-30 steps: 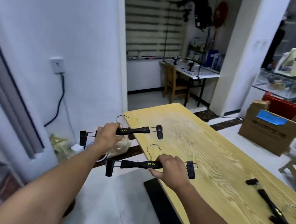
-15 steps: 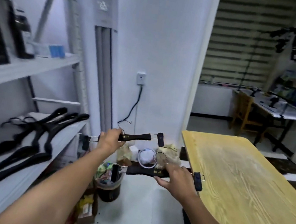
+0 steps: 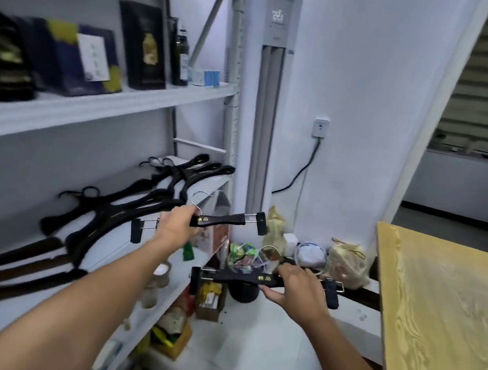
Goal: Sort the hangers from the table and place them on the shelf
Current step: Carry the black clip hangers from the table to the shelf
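My left hand [image 3: 175,225] grips a black clip hanger [image 3: 225,219] with gold lettering and a metal hook, held over the front edge of the white shelf [image 3: 119,248]. My right hand [image 3: 292,287] grips a second black clip hanger [image 3: 241,277], lower and to the right, above the floor between shelf and table. Several black coat hangers [image 3: 145,201] lie in a row on that shelf, with darker brown ones [image 3: 19,259] nearer to me. The wooden table [image 3: 443,325] fills the right side; no hangers show on its visible part.
An upper shelf [image 3: 89,108] holds dark boxes and a bottle. A tall white air conditioner [image 3: 263,108] stands behind the shelf unit. Bags, a black bin [image 3: 244,291] and clutter sit on the floor by the wall. Lower shelves hold small boxes.
My view has swung left from the table to the shelf unit. Both hands still hold their clip hangers, and the left one has come over the shelf's edge.
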`<control>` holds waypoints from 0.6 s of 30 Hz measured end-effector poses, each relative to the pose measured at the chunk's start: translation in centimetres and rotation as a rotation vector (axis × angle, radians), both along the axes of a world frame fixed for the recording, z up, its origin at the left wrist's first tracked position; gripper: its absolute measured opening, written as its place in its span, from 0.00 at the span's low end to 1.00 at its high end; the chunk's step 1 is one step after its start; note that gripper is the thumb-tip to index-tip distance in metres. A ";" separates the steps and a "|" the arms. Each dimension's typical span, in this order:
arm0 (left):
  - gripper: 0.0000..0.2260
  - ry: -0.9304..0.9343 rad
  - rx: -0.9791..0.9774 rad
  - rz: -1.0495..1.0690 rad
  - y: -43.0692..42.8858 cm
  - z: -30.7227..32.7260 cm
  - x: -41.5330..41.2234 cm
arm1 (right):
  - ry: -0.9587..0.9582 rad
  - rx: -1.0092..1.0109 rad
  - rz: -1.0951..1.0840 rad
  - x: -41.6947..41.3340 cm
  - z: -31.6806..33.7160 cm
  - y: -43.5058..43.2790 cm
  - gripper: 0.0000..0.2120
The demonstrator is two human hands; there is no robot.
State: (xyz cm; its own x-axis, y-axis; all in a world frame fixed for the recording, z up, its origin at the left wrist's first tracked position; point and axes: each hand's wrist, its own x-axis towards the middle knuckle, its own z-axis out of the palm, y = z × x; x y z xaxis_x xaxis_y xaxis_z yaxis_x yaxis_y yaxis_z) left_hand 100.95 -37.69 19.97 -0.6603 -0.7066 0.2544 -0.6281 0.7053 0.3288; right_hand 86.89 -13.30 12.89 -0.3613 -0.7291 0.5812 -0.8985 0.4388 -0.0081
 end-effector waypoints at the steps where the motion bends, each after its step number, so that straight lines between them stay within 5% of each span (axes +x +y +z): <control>1: 0.09 -0.011 -0.003 0.032 -0.2 -0.3 1.8 | -0.015 -0.013 0.034 0.8 -0.3 -0.4 0.18; 18: 0.16 -0.192 0.024 0.561 -1.0 -0.3 32.8 | 0.053 -0.052 0.683 21.7 2.3 -14.2 0.19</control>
State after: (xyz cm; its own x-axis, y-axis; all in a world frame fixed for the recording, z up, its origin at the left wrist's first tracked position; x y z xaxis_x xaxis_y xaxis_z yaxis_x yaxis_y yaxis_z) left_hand 133.76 -38.67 19.63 -0.2167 -0.9651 0.1468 -0.9527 0.2419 0.1838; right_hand 108.55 -27.54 15.20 0.1995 -0.7542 0.6256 -0.9734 -0.2261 0.0379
